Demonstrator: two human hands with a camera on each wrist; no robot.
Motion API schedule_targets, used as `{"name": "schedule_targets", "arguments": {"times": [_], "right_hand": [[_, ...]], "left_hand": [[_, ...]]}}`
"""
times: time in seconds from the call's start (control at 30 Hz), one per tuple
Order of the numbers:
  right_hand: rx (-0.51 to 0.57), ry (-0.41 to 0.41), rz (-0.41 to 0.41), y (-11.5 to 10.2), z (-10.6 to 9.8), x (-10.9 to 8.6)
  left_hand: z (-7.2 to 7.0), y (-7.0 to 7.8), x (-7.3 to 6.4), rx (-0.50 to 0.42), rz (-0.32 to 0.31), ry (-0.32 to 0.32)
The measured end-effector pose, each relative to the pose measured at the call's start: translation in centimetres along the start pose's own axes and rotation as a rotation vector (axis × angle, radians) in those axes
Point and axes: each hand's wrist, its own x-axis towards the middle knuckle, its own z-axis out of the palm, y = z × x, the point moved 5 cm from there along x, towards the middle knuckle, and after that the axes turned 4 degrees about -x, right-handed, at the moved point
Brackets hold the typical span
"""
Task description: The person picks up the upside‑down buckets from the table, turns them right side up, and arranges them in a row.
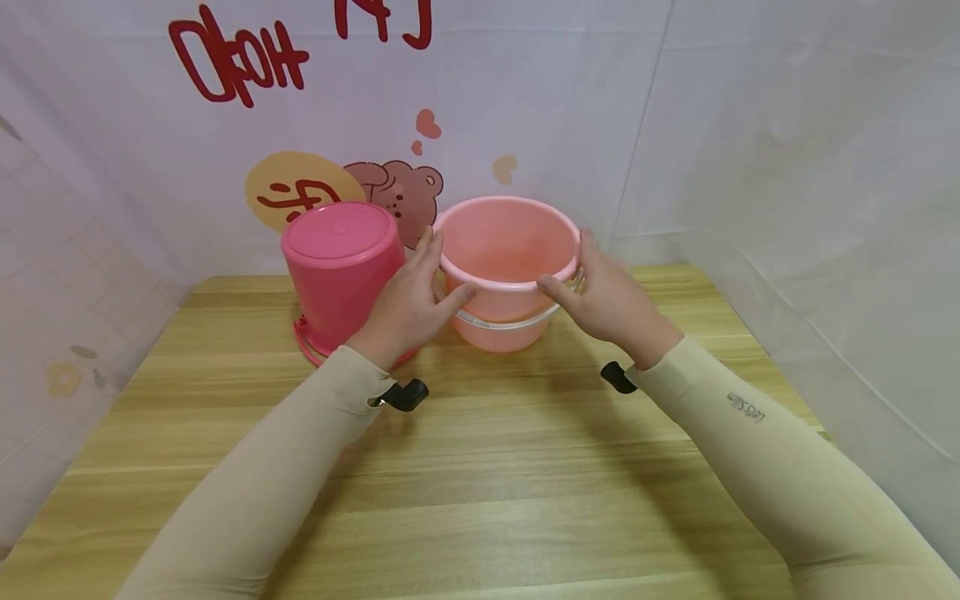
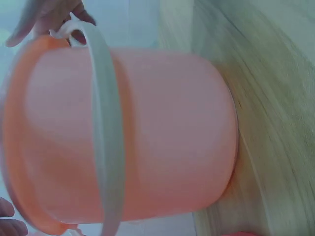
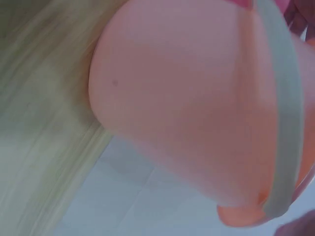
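A light pink bucket [image 1: 498, 304] stands upright on the wooden table, its mouth facing up. Its white handle [image 2: 107, 132] hangs down across the near side, also in the right wrist view. My left hand [image 1: 412, 304] holds the bucket's left rim, thumb toward the front and fingers along the side. On the opposite side, my right hand [image 1: 611, 296] grips the rim near the handle joint, with its thumb at the front edge. To the left, beside my left hand, a darker pink bucket [image 1: 341, 283] stands upside down, its handle low around it.
The wooden table [image 1: 480, 500] extends toward me under both forearms. Behind the buckets hangs a white printed cloth [image 1: 540, 100] with red lettering and a bear. Pale sheets border the table on the left and right. A black wrist strap [image 1: 405, 395] shows under the left sleeve.
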Motion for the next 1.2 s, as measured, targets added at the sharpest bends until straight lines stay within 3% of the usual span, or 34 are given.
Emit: {"name": "schedule_targets", "arguments": {"times": [0.17,0.33,0.47,0.67,0.87,1.2], "right_hand": [[-0.07,0.205,-0.126,-1.8,-0.7,-1.1],[-0.09,0.434,-0.4,-4.8,-0.6,-2.7],[-0.089,0.517,-0.581,-7.2,0.0,-4.0],[-0.099,0.488,-0.694,-9.7,1.2,-4.8],[-0.132,0.37,-0.74,-11.8,2.9,-4.6],[-0.249,0.283,-0.783,-15.6,6.9,-3.0]], "left_hand": [[-1.3,1.0,-1.2,0.07,0.103,0.042],[-2.6,1.2,-2.6,0.169,0.224,0.062],[-3.7,0.9,-3.5,0.227,0.281,0.079],[-5.4,-0.3,-4.9,0.306,0.321,0.108],[-6.8,-2.0,-6.1,0.369,0.346,0.126],[-10.2,-5.7,-8.8,0.43,0.243,0.147]]}}
